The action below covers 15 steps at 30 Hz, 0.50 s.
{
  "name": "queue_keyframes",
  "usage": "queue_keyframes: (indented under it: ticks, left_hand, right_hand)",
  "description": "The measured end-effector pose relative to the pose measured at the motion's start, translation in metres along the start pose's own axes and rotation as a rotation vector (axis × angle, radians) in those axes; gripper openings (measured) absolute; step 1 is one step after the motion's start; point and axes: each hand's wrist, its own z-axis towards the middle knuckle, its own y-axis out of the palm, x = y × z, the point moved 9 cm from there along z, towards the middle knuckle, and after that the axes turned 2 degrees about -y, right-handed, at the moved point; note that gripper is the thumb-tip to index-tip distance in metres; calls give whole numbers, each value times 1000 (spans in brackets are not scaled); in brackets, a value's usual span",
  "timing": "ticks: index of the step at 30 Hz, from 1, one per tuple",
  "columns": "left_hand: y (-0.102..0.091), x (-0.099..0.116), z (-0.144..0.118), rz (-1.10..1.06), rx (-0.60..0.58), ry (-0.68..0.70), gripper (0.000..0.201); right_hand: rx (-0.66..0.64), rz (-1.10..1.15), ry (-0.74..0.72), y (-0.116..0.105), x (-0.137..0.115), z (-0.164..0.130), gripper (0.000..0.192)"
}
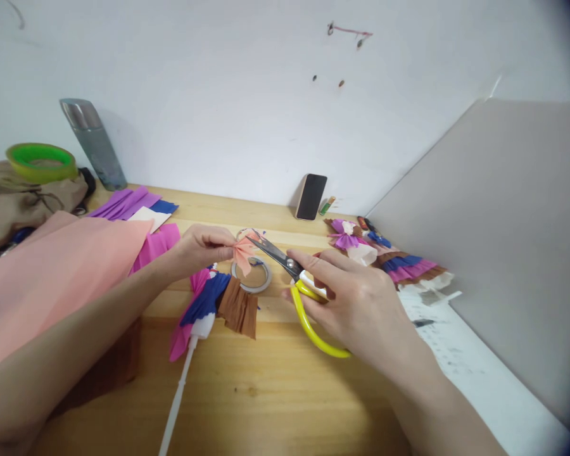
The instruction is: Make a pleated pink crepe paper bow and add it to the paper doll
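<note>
My left hand pinches a small folded piece of salmon crepe paper above the wooden table. My right hand holds yellow-handled scissors, whose dark blades point up-left and touch the top of the salmon piece. Below the hands lies a paper doll with pink, blue and brown crepe layers on a white stick. A roll of tape lies flat just behind the doll.
A large salmon crepe sheet covers the left side, with purple, blue and pink sheets behind it. A phone leans on the wall. A finished layered doll lies at right beside a grey board. A bottle and green tape stand far left.
</note>
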Motion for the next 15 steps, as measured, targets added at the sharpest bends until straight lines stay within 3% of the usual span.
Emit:
queue_keyframes:
  ticks: [15]
  left_hand:
    - [-3,-1,-1,-40,22,10,8]
  right_hand:
    - [2,-19,-1,1,1,-3,32]
